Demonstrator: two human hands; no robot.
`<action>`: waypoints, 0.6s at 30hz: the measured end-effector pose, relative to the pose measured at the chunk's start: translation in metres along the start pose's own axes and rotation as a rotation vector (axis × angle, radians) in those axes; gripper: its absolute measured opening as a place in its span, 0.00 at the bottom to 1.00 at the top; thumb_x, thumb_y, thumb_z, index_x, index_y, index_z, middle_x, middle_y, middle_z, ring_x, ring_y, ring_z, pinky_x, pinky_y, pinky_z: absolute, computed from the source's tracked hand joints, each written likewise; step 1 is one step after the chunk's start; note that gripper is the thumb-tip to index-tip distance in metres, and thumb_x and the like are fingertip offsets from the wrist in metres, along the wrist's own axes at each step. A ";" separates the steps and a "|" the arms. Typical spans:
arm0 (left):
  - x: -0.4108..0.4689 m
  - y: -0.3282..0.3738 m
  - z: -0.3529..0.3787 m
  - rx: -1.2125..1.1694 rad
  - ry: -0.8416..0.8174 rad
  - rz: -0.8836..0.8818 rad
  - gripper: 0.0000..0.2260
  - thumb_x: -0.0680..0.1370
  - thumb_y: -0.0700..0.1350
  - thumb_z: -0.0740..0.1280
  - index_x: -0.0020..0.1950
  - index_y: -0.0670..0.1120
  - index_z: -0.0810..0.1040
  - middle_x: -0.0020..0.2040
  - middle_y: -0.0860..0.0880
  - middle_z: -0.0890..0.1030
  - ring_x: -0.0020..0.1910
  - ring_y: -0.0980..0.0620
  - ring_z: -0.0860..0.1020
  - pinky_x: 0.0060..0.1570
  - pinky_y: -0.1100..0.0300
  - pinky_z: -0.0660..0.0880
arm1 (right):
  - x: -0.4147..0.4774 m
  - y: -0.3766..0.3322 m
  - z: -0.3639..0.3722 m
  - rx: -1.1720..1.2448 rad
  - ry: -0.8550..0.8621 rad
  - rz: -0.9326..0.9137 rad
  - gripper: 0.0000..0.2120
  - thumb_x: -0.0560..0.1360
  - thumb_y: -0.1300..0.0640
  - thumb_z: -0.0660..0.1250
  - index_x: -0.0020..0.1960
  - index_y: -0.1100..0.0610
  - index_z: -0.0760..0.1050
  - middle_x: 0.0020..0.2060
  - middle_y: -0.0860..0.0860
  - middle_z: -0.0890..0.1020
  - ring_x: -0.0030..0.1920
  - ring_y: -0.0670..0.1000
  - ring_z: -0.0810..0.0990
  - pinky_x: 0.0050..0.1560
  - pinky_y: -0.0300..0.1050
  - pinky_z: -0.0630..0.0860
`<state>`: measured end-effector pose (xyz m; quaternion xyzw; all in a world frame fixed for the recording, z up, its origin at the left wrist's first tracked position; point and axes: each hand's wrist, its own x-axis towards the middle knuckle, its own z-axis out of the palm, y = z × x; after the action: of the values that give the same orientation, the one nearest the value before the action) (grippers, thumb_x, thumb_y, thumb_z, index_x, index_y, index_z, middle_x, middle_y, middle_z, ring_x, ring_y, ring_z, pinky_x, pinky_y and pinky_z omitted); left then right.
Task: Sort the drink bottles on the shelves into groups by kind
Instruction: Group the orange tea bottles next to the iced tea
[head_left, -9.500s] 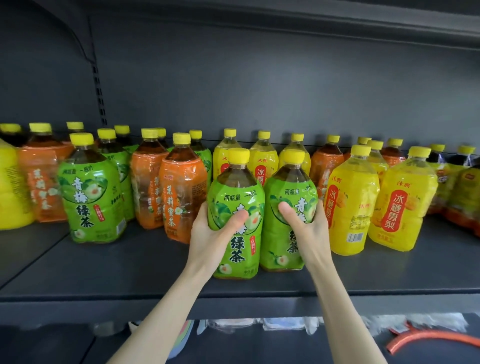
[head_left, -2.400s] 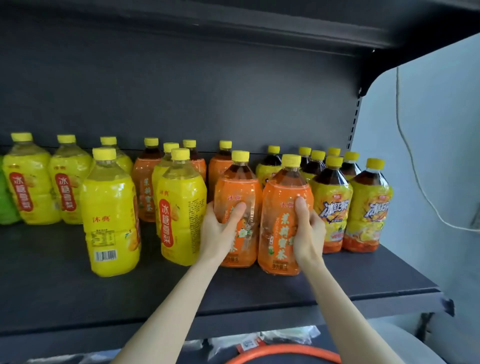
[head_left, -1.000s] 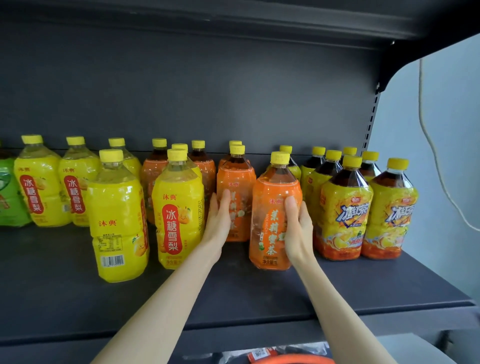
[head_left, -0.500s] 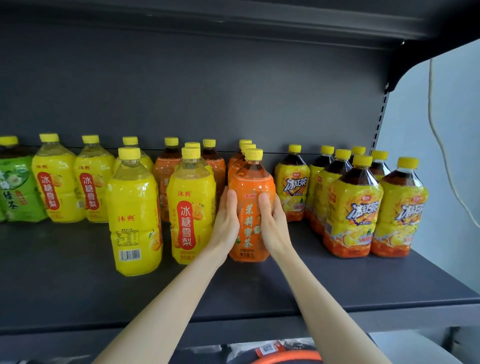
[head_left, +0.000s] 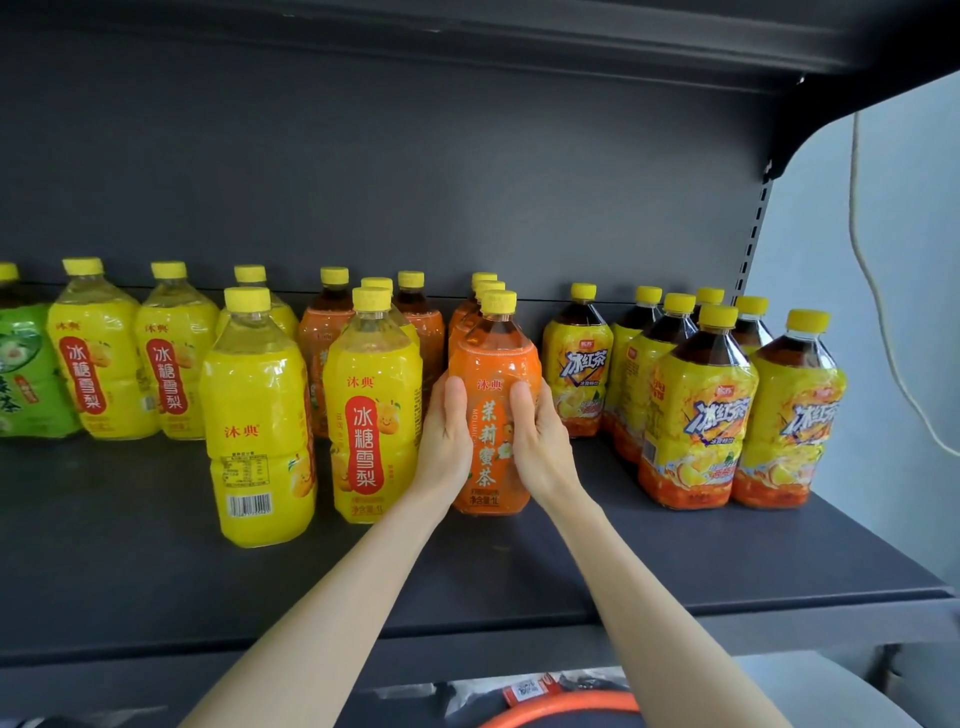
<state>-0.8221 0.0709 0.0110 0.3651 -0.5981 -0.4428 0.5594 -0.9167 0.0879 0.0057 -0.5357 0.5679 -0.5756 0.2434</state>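
An orange jasmine-tea bottle (head_left: 491, 358) with a yellow cap stands on the dark shelf (head_left: 519, 571), in front of a line of like orange bottles (head_left: 470, 317). My left hand (head_left: 447, 441) grips its left side and my right hand (head_left: 543, 441) its right side, thumbs on the label. Just left of it stand yellow pear-drink bottles (head_left: 374, 415), with more orange bottles (head_left: 319, 338) behind them. Iced black tea bottles (head_left: 696, 415) are grouped to the right. A green tea bottle (head_left: 21, 374) shows at the left edge.
Another yellow bottle (head_left: 257, 431) stands forward on the left. The shelf's slotted upright (head_left: 753, 249) and a hanging cable (head_left: 872, 291) are at the right. An upper shelf runs overhead. An orange hose (head_left: 561, 712) lies below the front edge.
My right hand slid the front orange bottle left, into line before the other orange bottles. My left hand left the rear orange bottle and now holds the front one too.
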 end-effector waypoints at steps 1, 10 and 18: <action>-0.001 0.000 0.000 0.005 0.002 0.002 0.21 0.80 0.57 0.47 0.72 0.54 0.62 0.59 0.56 0.71 0.55 0.58 0.71 0.56 0.60 0.69 | 0.000 -0.001 -0.002 0.003 -0.015 0.005 0.51 0.57 0.16 0.47 0.74 0.40 0.57 0.60 0.38 0.75 0.65 0.51 0.75 0.70 0.62 0.66; -0.022 0.019 -0.002 0.085 0.025 -0.031 0.22 0.81 0.58 0.47 0.73 0.53 0.62 0.61 0.54 0.72 0.61 0.54 0.72 0.58 0.58 0.68 | -0.014 -0.016 -0.018 -0.011 -0.101 0.080 0.52 0.60 0.20 0.53 0.77 0.47 0.56 0.68 0.49 0.75 0.65 0.53 0.75 0.67 0.57 0.71; -0.060 0.025 -0.029 0.453 0.019 0.100 0.17 0.80 0.48 0.60 0.68 0.45 0.70 0.63 0.49 0.75 0.59 0.55 0.74 0.53 0.69 0.71 | -0.061 -0.015 -0.030 -0.384 0.022 -0.076 0.26 0.78 0.46 0.64 0.72 0.54 0.65 0.63 0.53 0.78 0.60 0.55 0.78 0.58 0.57 0.77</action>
<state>-0.7852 0.1315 0.0135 0.4554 -0.6941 -0.2657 0.4902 -0.9202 0.1574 0.0058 -0.5870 0.6493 -0.4713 0.1083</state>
